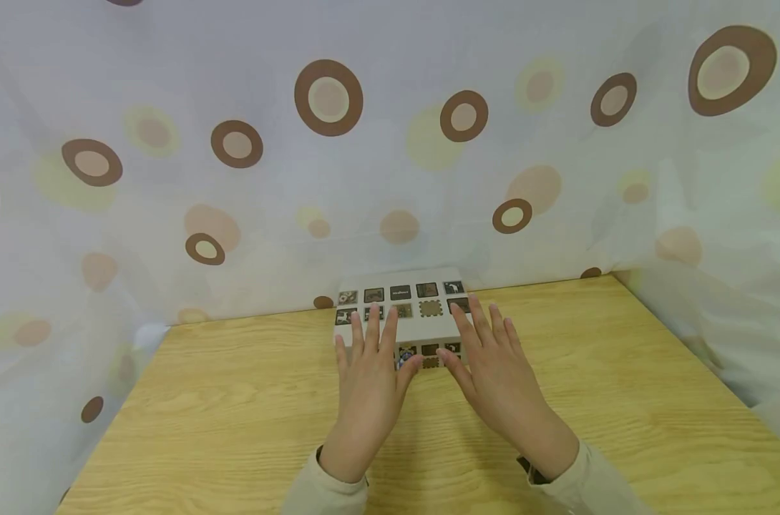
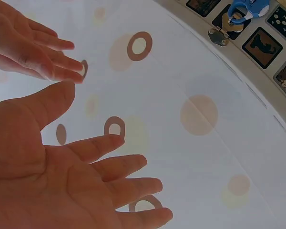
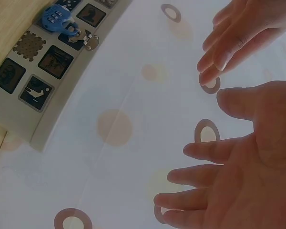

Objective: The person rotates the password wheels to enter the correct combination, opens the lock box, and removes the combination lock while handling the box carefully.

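Note:
A white box (image 1: 422, 327) printed with small dark picture squares lies at the back of the table. On its front side a blue combination padlock (image 3: 56, 19) hangs at a metal latch (image 3: 91, 43); in the head view the padlock (image 1: 406, 357) shows just beside the left thumb. My left hand (image 1: 367, 390) has its fingers spread, palm down, and overlaps the box's front left part in the head view. Likewise spread, my right hand (image 1: 502, 383) overlaps the front right corner. Both wrist views show the palms holding nothing, with the fingers apart from the box.
A wooden table (image 1: 235, 408) spreads around the box and under the forearms. Behind it and along both sides hangs a white curtain (image 1: 377, 179) with brown, peach and yellow circles. The box stands right up against the back curtain.

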A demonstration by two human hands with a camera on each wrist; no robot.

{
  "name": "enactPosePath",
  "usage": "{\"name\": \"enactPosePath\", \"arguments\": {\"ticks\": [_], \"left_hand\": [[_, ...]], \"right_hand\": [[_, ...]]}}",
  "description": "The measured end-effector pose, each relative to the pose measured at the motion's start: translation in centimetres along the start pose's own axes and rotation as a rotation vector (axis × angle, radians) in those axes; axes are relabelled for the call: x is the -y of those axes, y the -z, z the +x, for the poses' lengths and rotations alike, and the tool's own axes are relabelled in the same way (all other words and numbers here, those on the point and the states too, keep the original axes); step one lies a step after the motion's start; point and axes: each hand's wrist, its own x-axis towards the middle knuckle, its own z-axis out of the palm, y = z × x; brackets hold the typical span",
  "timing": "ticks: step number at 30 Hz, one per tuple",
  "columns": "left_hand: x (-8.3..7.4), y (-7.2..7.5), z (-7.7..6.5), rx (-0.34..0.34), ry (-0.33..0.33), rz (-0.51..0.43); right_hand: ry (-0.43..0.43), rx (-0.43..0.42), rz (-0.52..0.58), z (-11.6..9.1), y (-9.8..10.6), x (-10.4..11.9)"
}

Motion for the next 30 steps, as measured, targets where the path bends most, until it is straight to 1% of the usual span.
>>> {"name": "enactPosePath", "arguments": {"ticks": [6, 9, 15, 20, 25, 30], "left_hand": [[0.07, -0.09, 0.10, -0.016, -0.009, -0.021], [0.05, -0.13, 0.17, -0.034, -0.019, -0.031], [0.03, -0.21, 0.33, -0.076, -0.034, -0.031], [0.02, -0.28, 0.43, -0.078, -0.027, -0.021], [0.00, -0.38, 0.47, -0.086, -0.042, -0.010], [0.11, -0.39, 0.51, -0.097, -0.048, -0.023]], "right_hand": [[-0.003, 0.000, 0.012, 0.12, -0.08, -0.04], [-0.004, -0.003, 0.014, 0.21, -0.07, -0.03], [0.016, -0.047, 0.008, 0.43, -0.07, 0.25], [0.033, -0.073, 0.011, 0.52, -0.18, 0.47], [0.059, -0.108, 0.019, 0.71, -0.48, 0.66], [0.056, -0.128, 0.037, 0.89, -0.78, 0.86]]}}
